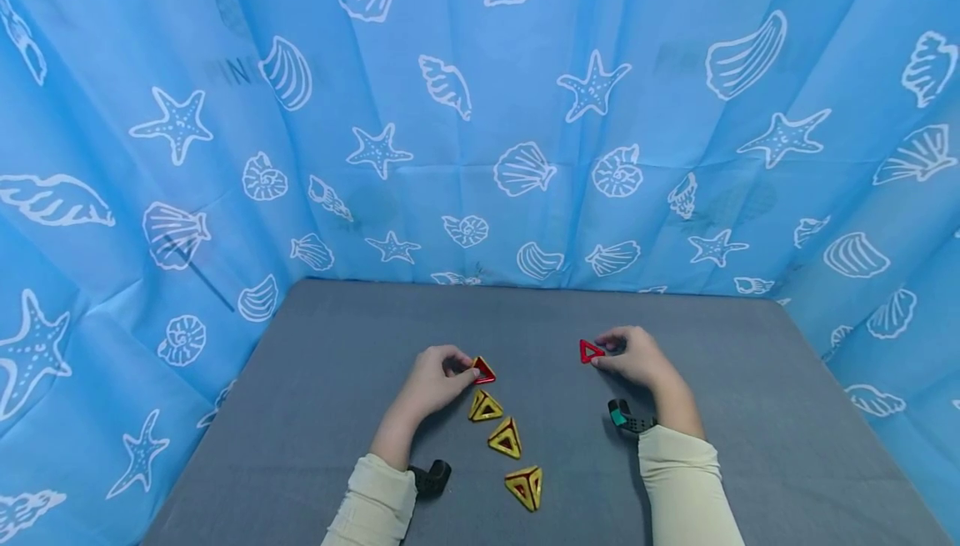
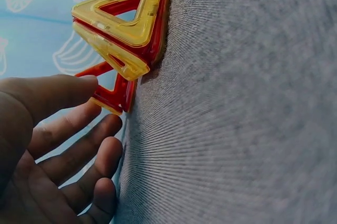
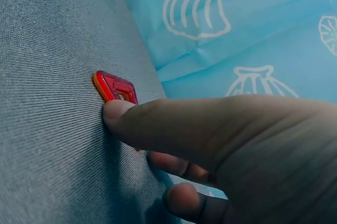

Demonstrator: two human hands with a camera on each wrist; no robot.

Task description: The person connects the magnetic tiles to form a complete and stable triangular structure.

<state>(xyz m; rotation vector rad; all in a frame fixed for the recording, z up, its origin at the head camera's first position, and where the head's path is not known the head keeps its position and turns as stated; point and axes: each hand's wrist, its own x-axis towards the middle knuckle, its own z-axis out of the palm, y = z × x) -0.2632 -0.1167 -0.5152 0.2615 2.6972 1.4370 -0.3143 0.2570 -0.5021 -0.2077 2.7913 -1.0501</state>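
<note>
Head view: you sit at a grey surface hemmed in by a blue curtain printed with white shells and starfish. Your left hand rests near the middle, its fingers curled round a red triangle that sits on the cloth. Your right hand lies well apart to the right, fingertips pinching a second red triangle, which lies flat on the surface. Just below the left hand, three yellow-and-red pyramids run in a slanting row toward you — the first close beside the held triangle, the second in the middle, the third nearest you. Both forearms wear cream sleeves, each with a dark wrist strap.

Left wrist view: your thumb tip touches the red triangle and the other fingers curl loosely, spread apart, under it. A pyramid stands just beyond, touching the triangle.

Right wrist view: your thumb presses the near edge of the small red triangle against the cloth; the other fingers curl underneath — whether they touch the piece cannot be told here.
</note>
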